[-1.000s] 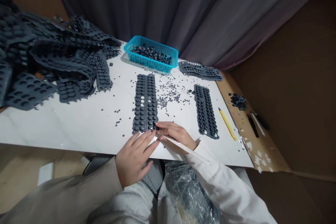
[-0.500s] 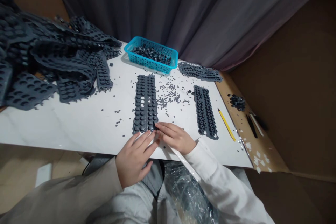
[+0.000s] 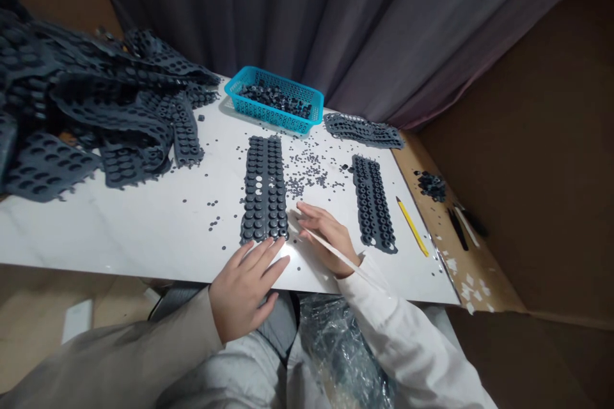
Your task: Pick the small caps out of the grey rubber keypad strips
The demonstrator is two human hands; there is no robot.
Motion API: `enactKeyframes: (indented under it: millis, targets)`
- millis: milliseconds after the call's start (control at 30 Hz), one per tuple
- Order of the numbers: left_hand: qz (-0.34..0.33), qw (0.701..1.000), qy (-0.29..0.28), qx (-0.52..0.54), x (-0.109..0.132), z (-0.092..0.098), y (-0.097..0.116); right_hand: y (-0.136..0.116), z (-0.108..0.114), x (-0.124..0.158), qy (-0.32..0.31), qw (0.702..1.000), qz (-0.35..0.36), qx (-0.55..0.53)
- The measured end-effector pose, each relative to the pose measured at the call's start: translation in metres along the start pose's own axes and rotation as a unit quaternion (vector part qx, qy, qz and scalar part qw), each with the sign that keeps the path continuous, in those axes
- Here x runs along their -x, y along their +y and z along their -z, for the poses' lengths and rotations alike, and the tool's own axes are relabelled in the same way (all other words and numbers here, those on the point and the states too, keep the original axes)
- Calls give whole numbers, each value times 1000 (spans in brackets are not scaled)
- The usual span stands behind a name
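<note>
Lying flat on the table [image 3: 144,230], between the hands and the basket [image 3: 269,117]: one sheet [image 3: 263,204], placed lengthwise, presumably for easy reach. Resting on its near end, fingers spread and gripping nothing: left hand [image 3: 244,287], probably for steadying. Held in the fingers of the right hand [image 3: 330,236], just right of that end: one white strip [image 3: 336,251], angled back toward the wrist, apparently for control of the tip; contact with the sheet not discernible. Count: basket, one, likely at the rear for working room; second sheet [image 3: 373,204], one, at right; third sheet [image 3: 363,131], one, at rear right; yellow pencil [image 3: 411,226], one, probably aside for access; discs [image 3: 307,172], basket parts [image 3: 281,100] and piled sheets [image 3: 105,108], too many for counting.
</note>
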State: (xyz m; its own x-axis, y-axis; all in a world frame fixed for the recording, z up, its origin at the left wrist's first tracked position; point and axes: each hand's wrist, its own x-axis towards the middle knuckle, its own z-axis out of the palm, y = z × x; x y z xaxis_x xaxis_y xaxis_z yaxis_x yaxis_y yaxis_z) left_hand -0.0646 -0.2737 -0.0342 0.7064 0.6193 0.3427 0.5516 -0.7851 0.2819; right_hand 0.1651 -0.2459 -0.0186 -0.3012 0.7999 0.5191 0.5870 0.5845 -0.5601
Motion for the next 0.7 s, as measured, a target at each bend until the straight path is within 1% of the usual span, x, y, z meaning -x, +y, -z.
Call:
enactKeyframes:
  millis: [67,133,333,433,500,600,633,700]
  targets:
    - [-1,1000,2,0,0,-1,0,0,-1,-1,-29,998,-5,-47]
    - [-3,1000,5,-1,0,-2,0,0,-3,-2,-58,996,0,-70]
    - [2,1000,6,-2,0,-2,0,0,-5,-5,-79,994,4,-69]
    - [-1,1000,6,-4,0,-2,0,2,-5,-6,-88,995,24,-32]
    - [-3,1000,9,-5,0,-2,0,3,-5,-7,-95,993,69,21]
    - [-9,1000,13,-12,1,-3,-1,4,-5,-9,-99,977,156,111]
    - [-10,1000,14,-14,1,-4,-1,4,-4,-10,-99,971,173,132]
    - [-11,1000,11,-17,1,-4,-1,5,-2,-13,-94,967,180,153]
